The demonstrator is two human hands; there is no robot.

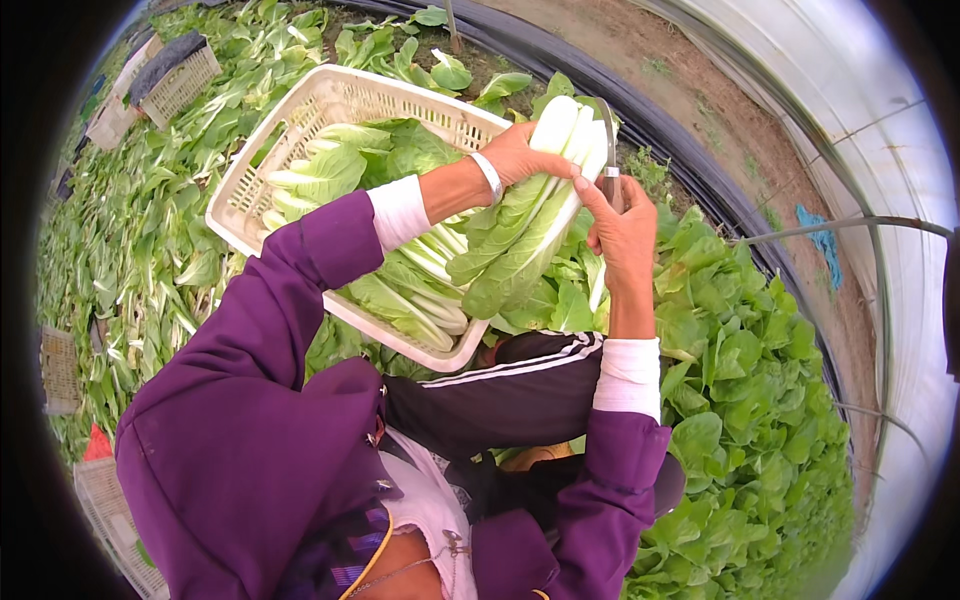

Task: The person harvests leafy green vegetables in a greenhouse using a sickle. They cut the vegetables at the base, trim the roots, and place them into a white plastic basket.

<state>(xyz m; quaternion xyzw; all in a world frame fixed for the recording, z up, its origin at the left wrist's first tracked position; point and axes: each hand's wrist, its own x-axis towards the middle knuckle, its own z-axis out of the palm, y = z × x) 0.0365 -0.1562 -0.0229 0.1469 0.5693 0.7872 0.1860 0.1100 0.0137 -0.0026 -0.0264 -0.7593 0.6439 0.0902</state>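
A head of leafy greens with thick white stalks point(551, 202) is raised over the right side of a cream plastic crate point(345, 86), its base pointing away from me. My left hand point(525, 157) grips it near the base. In my right hand point(619, 221) is a sickle-like knife with a curved blade point(609, 135); the blade lies along the right side of the stalks, and my right thumb touches them. Inside the crate lie more cut greens point(427, 292), partly covered by my left arm.
Uncut leafy plants point(735, 420) grow to the right. Loose leaves point(172, 240) cover the ground at left, where more crates point(180, 82) stand. Black plastic sheeting point(555, 67) and the metal-framed greenhouse film point(847, 97) curve along the far and right edges.
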